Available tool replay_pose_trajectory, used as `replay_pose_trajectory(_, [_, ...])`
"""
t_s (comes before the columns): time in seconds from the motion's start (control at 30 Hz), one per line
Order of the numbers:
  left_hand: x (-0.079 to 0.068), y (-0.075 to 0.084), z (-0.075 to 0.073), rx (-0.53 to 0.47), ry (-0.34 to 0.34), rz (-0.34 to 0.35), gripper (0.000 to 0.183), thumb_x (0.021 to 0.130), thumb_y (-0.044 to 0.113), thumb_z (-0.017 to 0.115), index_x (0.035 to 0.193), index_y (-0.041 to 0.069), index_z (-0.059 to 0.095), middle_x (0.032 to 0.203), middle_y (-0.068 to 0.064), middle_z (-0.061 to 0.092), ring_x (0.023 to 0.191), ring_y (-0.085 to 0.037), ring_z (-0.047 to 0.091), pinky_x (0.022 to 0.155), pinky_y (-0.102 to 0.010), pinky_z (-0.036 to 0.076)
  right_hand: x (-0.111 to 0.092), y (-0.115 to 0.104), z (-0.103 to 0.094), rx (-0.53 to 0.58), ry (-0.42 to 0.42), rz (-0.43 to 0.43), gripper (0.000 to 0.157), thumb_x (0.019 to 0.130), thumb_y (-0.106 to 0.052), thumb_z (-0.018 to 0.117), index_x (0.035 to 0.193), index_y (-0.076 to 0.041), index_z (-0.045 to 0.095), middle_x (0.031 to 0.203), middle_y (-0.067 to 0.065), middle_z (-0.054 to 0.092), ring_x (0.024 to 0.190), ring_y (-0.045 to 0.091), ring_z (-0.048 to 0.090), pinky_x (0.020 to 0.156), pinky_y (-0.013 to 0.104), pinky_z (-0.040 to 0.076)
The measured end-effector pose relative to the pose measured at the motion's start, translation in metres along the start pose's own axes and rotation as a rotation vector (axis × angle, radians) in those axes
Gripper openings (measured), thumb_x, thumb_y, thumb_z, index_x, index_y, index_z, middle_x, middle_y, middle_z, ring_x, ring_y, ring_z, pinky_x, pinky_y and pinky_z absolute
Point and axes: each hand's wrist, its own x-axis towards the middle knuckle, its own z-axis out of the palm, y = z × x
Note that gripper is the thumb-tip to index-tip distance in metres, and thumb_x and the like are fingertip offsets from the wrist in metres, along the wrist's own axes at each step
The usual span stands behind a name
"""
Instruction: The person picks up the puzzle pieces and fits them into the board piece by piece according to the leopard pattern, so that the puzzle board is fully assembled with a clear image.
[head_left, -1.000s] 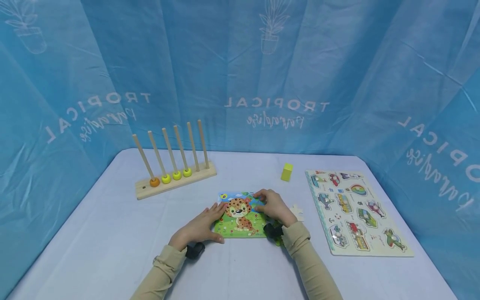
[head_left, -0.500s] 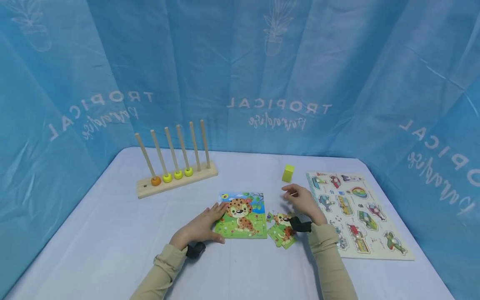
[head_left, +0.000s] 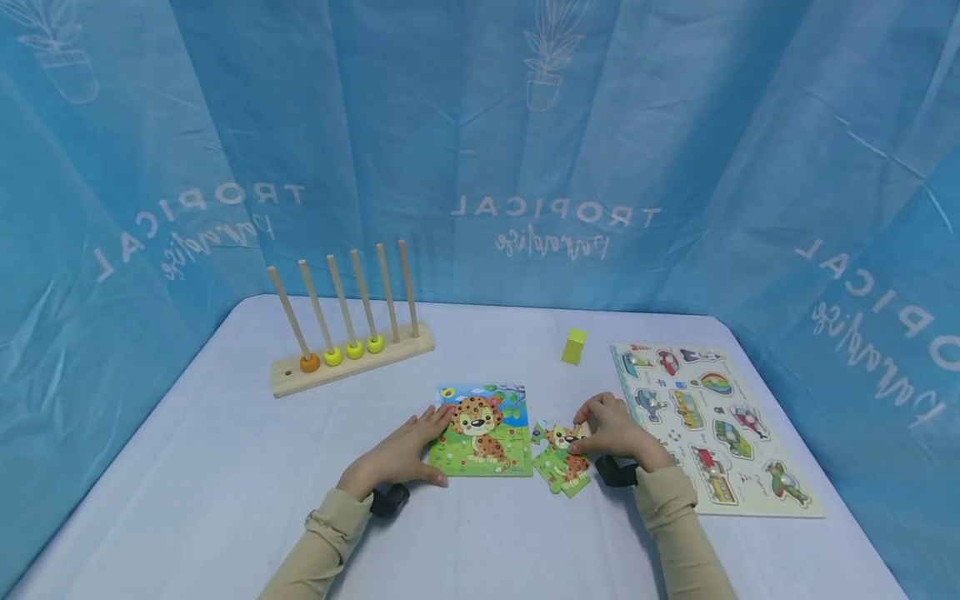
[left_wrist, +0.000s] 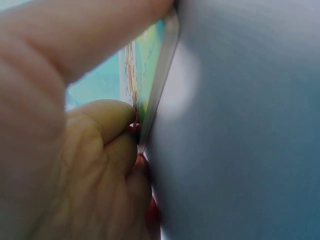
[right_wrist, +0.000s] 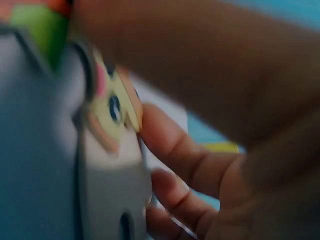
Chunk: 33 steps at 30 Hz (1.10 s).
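Under spread left grip [head_left: 397,454], puzzle edge [left_wrist: 161,75] clear only from wrist; right grip [head_left: 611,429] pinches piece [right_wrist: 107,122].

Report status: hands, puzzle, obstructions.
Left hand resting on leopard puzzle, left side. Right hand touching loose leopard-face piece, fingers curled. Nothing seen blocking; yellow block apart, beyond hands.

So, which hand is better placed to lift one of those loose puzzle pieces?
Probably the right hand: its thumb and fingers are at the loose pieces. The left hand rests at the left edge of the leopard puzzle, farther away.
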Motion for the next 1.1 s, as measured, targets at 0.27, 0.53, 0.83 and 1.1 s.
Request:
replay_pose_trajectory(0.27, [0.000, 0.000, 0.000, 0.002, -0.007, 0.001, 0.102, 0.075, 0.029, 0.081, 0.153, 0.000, 0.021, 0.162, -0.018, 0.015, 0.150, -0.039, 0.009, 0.124, -0.055, 0.008, 0.004, -0.003, -0.001, 0.068, 0.020, 0.026, 0.027, 0.078, -0.022, 0.080, 0.087, -0.008, 0.058, 0.108, 0.017, 0.054, 0.094, 0.027, 0.046, 0.076, 0.035, 0.043])
replay_pose_trajectory(0.53, [0.002, -0.001, 0.000, -0.007, -0.008, 0.000, 0.103, 0.076, 0.029, 0.081, 0.154, 0.002, 0.020, 0.162, -0.016, 0.014, 0.151, -0.037, 0.008, 0.124, -0.054, 0.008, 0.010, -0.005, -0.005, 0.305, 0.135, -0.046, 0.014, 0.091, -0.014, 0.066, 0.098, -0.003, 0.061, 0.085, 0.008, 0.062, 0.074, 0.014, 0.054, 0.064, 0.025, 0.045])
replay_pose_trajectory(0.83, [0.000, 0.000, 0.000, 0.008, -0.009, -0.011, 0.102, 0.076, 0.030, 0.081, 0.154, 0.003, 0.020, 0.162, -0.016, 0.014, 0.151, -0.036, 0.008, 0.124, -0.053, 0.008, 0.021, -0.018, 0.006, 0.384, 0.187, -0.010, 0.030, 0.086, -0.021, 0.073, 0.105, 0.000, 0.063, 0.086, 0.009, 0.065, 0.074, 0.020, 0.059, 0.062, 0.028, 0.048])
replay_pose_trajectory(1.1, [-0.001, 0.001, -0.002, 0.002, -0.009, 0.003, 0.103, 0.076, 0.030, 0.081, 0.153, 0.000, 0.020, 0.161, -0.019, 0.015, 0.150, -0.039, 0.008, 0.124, -0.056, 0.007, 0.044, -0.066, 0.027, 0.397, 0.073, -0.093, 0.022, 0.088, -0.021, 0.072, 0.100, -0.005, 0.064, 0.082, 0.011, 0.067, 0.077, 0.026, 0.064, 0.067, 0.035, 0.054])
